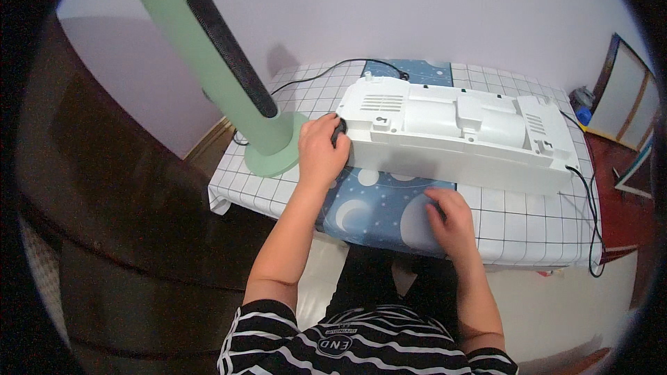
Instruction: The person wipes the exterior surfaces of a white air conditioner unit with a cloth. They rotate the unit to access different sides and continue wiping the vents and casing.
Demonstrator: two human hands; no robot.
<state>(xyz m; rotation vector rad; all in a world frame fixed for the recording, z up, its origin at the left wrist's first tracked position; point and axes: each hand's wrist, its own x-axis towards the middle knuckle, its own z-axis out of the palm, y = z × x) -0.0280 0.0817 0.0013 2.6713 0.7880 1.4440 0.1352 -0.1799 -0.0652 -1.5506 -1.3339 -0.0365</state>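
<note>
A white plastic appliance housing [464, 125] lies on the table with its vented back, screw bosses and mounting holes facing up. My left hand [324, 151] is at its left end, fingers curled over a round black knob [338, 133] there. In front of the housing my right hand [451, 216] hovers over or rests on the blue moon-patterned cloth, fingers slightly bent; it holds nothing that I can see. Left of my left hand, a light green tower fan or heater [229, 78] with a dark grille stands on its round base.
The table bears a white grid-patterned cloth [510, 224] under a blue runner [365, 208]. A black power cord [591, 203] hangs over the right edge; another black cable [323, 73] runs behind. Framed panels [625, 94] lean at the far right. A dark brown surface [130, 192] fills the left.
</note>
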